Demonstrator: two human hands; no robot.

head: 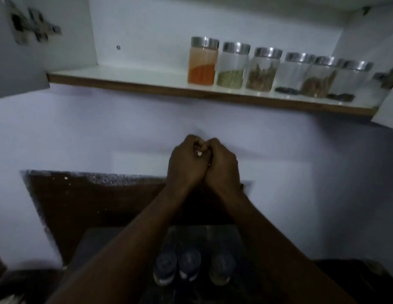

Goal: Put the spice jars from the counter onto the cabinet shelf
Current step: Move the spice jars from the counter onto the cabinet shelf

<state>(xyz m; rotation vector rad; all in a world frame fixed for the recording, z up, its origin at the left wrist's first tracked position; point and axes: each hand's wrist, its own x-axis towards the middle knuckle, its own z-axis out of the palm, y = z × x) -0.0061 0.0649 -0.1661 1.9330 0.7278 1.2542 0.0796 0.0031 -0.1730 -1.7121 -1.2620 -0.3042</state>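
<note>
1. The left hand (186,165) and the right hand (222,165) are seen pressed together in front of the wall, fingers curled into loose fists and knuckles touching; nothing can be made out between them except a small pale spot at the fingertips, which cannot be identified.

2. Both forearms are stretched forward from the bottom of the view and meet at the wrists.

3. Above the hands and to their right, a cabinet shelf (125,83) with a brown front edge is shown, flanked by open white doors with metal hinges.

4. Six lidded jars are lined up on the shelf, all upright and close beside one another: an orange-powder jar (202,61) nearest the hands, then a green-seed jar (233,64), a brown-spice jar (264,70), a jar with a dark layer at its bottom (293,73), a jar of brown sticks (320,77) and a last nearly empty jar (350,81) farthest right.

5. Below the hands, between the forearms, three jars (189,267) are left standing in a row on the dark bench (103,242); their contents cannot be told in the dim light.
</note>
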